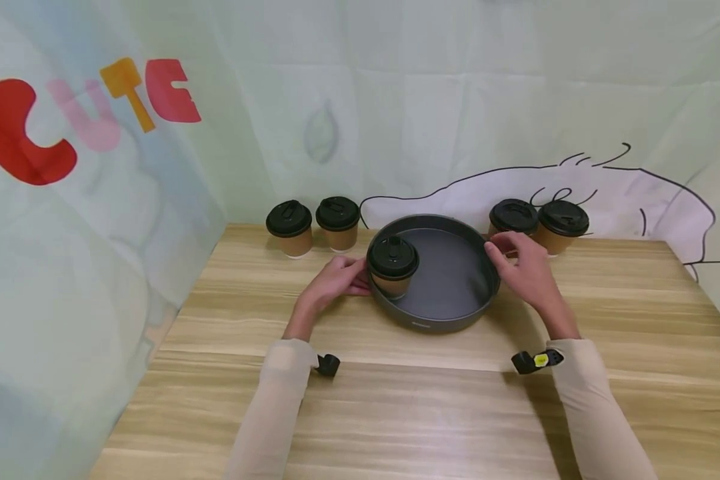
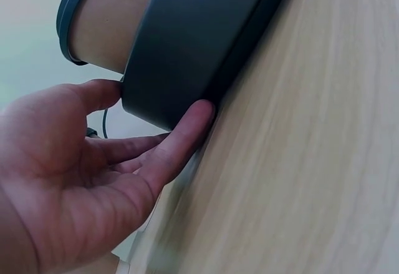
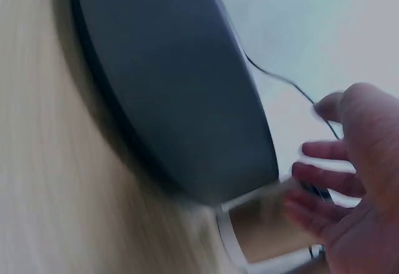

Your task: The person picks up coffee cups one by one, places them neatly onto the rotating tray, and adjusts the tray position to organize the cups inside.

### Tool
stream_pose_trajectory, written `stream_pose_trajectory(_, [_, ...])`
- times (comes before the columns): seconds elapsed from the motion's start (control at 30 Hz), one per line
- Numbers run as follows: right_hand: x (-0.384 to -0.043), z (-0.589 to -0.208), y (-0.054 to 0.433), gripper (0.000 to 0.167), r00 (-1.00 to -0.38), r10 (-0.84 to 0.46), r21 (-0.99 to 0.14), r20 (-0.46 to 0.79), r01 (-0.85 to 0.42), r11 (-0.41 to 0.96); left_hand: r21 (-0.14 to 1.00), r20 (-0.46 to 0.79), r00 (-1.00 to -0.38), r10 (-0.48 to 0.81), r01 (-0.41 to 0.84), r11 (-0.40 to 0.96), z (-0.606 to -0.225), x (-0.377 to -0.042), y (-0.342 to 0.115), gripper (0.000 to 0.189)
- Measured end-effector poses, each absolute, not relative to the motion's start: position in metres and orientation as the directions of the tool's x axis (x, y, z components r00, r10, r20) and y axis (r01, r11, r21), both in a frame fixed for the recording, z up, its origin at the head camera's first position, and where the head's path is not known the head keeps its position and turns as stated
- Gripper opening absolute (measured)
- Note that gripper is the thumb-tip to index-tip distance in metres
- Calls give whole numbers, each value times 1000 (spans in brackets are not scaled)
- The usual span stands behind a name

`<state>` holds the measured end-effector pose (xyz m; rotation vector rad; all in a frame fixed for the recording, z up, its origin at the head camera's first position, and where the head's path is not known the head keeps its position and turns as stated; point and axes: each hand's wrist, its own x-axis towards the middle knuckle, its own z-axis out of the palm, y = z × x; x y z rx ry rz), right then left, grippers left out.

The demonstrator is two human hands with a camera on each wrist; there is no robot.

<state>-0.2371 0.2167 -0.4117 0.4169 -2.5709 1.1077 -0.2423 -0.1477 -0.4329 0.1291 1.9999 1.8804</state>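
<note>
Round pan (image 1: 450, 277) lies on the desk (image 1: 420, 420) between the left grip (image 1: 338, 280), which pinches its edge, and the right grip (image 1: 527, 268), loosely open and empty: apparently a grasping step, next calling for right-side closure on the rim.

Free room inside pan (image 1: 447, 273), right of 1 obstructing cup (image 1: 393, 261)

Wood-grain table (image 1: 420, 420); pale green backdrop (image 1: 408, 120) bearing "CUTE" lettering (image 1: 101, 133)
</note>
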Motion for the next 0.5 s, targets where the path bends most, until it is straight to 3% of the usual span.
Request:
stream_pose_trajectory(0.23, [-232, -421, 238, 46, -982, -103, -705, 159, -187, 684, 972, -235, -916, 326, -225, 68, -435, -244, -148, 44])
stream_pose_trajectory(0.5, [-236, -434, 241, 62, -982, -152, -924, -112, 47, 380, 971, -241, -915, 325, -231, 69, -434, -244, -146, 44])
